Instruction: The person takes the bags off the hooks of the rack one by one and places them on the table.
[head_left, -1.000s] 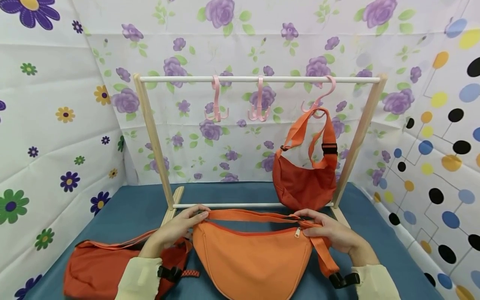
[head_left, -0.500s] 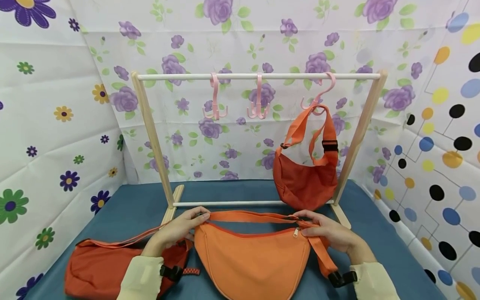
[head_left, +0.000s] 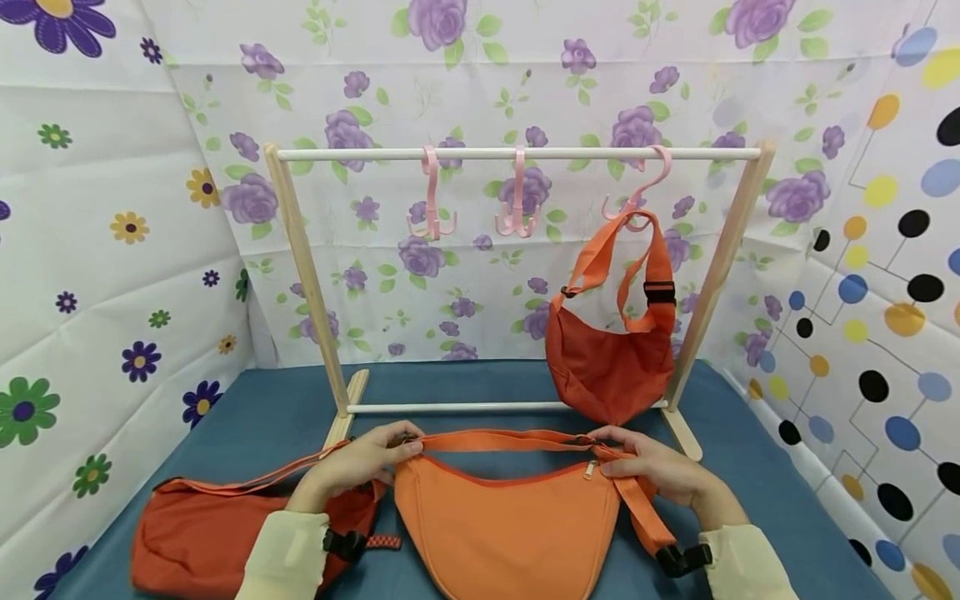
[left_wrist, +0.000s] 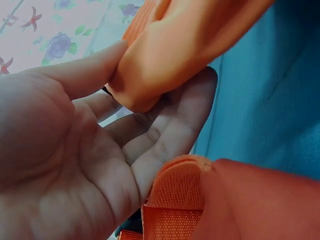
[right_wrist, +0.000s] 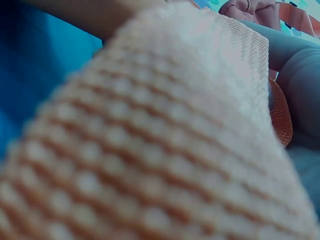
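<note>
A light orange crescent-shaped bag [head_left: 510, 525] lies at the front middle in the head view, its zip pull [head_left: 590, 470] at the upper right. My left hand [head_left: 367, 462] pinches its upper left corner, thumb on top; the left wrist view shows that corner [left_wrist: 155, 65] between thumb and fingers. My right hand [head_left: 660, 467] grips the upper right corner where the strap [head_left: 502, 440] joins. A loose strap end with a black buckle [head_left: 682, 560] hangs below that hand. In the right wrist view a blurred strap [right_wrist: 165, 130] covers most of the hand.
A red-orange bag [head_left: 202, 533] lies under my left forearm, its black buckle [head_left: 345, 546] beside the sleeve. Behind stands a wooden rack with a white rod [head_left: 360, 154] and pink hooks [head_left: 517, 200]. A smaller red bag [head_left: 611, 367] hangs from the right hook.
The top edge and strap of the light orange bag have come slightly down, towards me, with the left hand shifting a little right. Both hands keep their hold.
</note>
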